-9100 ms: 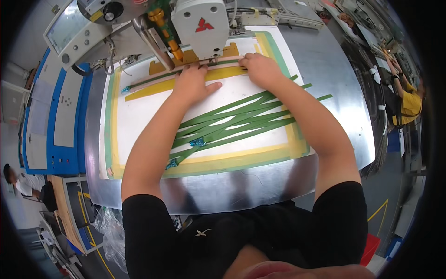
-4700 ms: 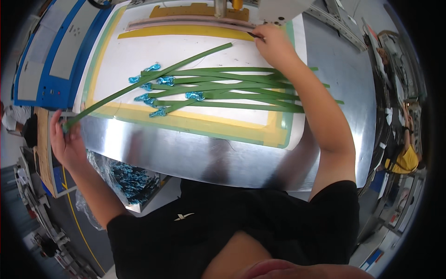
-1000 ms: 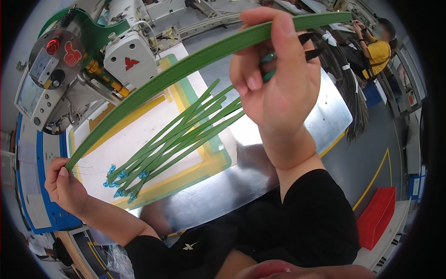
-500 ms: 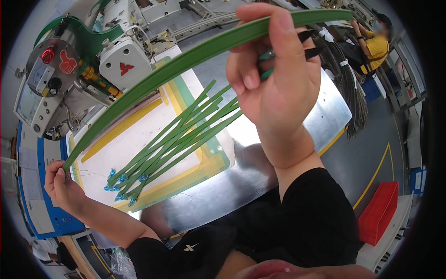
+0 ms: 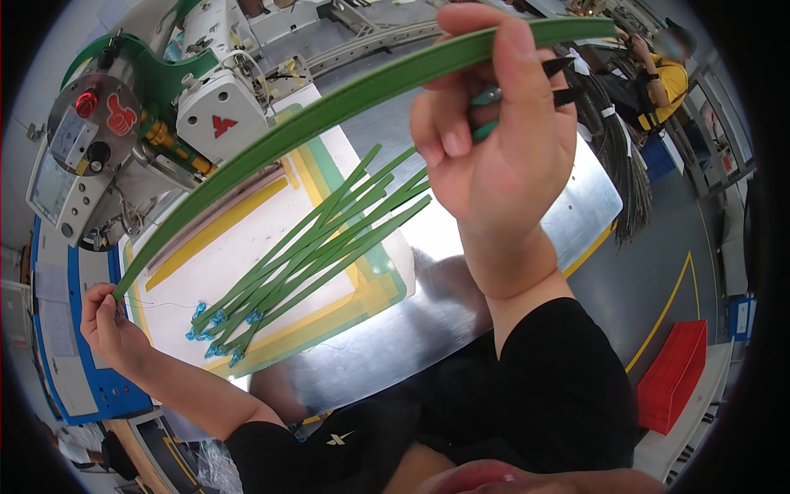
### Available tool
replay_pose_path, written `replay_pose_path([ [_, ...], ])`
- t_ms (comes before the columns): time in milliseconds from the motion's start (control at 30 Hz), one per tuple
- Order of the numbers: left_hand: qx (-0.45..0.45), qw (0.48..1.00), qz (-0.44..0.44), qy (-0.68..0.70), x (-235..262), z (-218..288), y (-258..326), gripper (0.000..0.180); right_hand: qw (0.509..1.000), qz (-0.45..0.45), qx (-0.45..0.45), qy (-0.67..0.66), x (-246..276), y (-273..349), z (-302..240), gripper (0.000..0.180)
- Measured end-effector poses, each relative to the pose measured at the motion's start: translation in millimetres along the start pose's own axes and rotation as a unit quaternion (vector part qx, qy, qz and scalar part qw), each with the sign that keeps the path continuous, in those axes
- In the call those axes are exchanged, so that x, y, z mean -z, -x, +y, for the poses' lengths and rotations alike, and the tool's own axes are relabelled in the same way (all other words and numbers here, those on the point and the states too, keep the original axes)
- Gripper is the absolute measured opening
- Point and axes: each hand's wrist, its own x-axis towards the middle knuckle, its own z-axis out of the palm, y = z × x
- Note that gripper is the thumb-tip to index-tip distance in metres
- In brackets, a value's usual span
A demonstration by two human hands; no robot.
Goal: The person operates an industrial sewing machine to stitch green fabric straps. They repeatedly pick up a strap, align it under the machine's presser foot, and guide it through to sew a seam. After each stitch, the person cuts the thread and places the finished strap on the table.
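Observation:
A long green strap [image 5: 329, 104] arches across the view, held up above the table between my two hands. My left hand [image 5: 118, 336] pinches its lower end at the far left. My raised right hand [image 5: 510, 177] grips it near the other end between thumb and fingers. Also tucked in my right hand is a small cutting tool [image 5: 564, 97], apparently thread snips, its dark pointed tips sticking out and teal handle partly hidden by the fingers. Beneath, several green straps [image 5: 284, 273] lie crossed in a bunch, blue wrapping [image 5: 218, 318] at their near ends. A thin thread trails by my left hand.
A white sewing machine [image 5: 220, 111] with a round control head [image 5: 90, 123] stands at the left back. The white work board [image 5: 247, 247] has yellow and green tape edges. A metal table [image 5: 370, 346], red bin [image 5: 673, 375], dark hanging strips [image 5: 613, 165] and a person in yellow [image 5: 671, 90] are right.
My right hand has shifted slightly right and down, carrying the strap and the tool. My left hand stays almost where it was.

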Motion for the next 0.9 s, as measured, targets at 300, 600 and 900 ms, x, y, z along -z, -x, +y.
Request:
replay_pose_path([
  [300,0.030,0.999,0.001,-0.014,7,-7,-6,0.011,1.000,0.006,0.011,-0.003,5,-3,-5,0.040],
  [600,0.035,0.999,0.024,-0.005,2,-13,-10,0.009,1.000,0.018,0.024,-0.005,10,-3,-10,0.039],
  [900,0.043,0.998,0.038,-0.034,-4,-14,-14,0.010,0.998,0.040,0.000,-0.039,14,-1,-14,0.028],
])
